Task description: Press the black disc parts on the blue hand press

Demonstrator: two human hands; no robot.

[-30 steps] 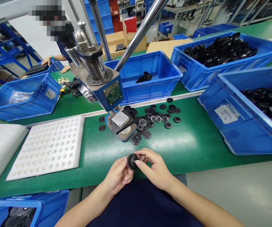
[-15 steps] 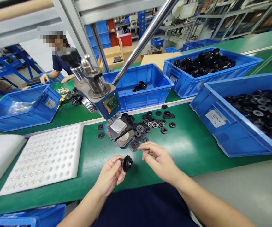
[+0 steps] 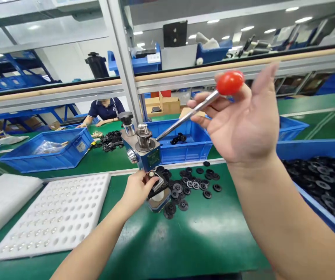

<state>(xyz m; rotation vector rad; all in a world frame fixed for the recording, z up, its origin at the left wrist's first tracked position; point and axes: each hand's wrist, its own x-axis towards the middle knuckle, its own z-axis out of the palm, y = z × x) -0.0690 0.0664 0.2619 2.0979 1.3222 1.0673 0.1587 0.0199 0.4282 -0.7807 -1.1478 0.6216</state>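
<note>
My left hand (image 3: 136,190) is at the hand press (image 3: 144,146), thumb and fingers closed around a black round part (image 3: 151,174) under the press head. Most of that part is hidden by the hand; a pale spot shows on its top. My right hand (image 3: 240,120) is raised at the press lever (image 3: 187,115), palm up, thumb stretched out and fingers apart behind the rod. The lever's red knob (image 3: 230,82) sits in front of those fingers; whether they touch it I cannot tell. Several black discs (image 3: 182,186) lie beside the press base.
A white foam tray (image 3: 97,210) with small clear pieces in its holes lies left. Blue bins stand behind (image 3: 185,151) and at right (image 3: 325,146), the right one full of black discs. A co-worker (image 3: 106,109) sits across the green table (image 3: 202,241).
My left hand has carried the black part from above the table front to under the press head. My right hand has risen to the lever knob. The view has tilted up.
</note>
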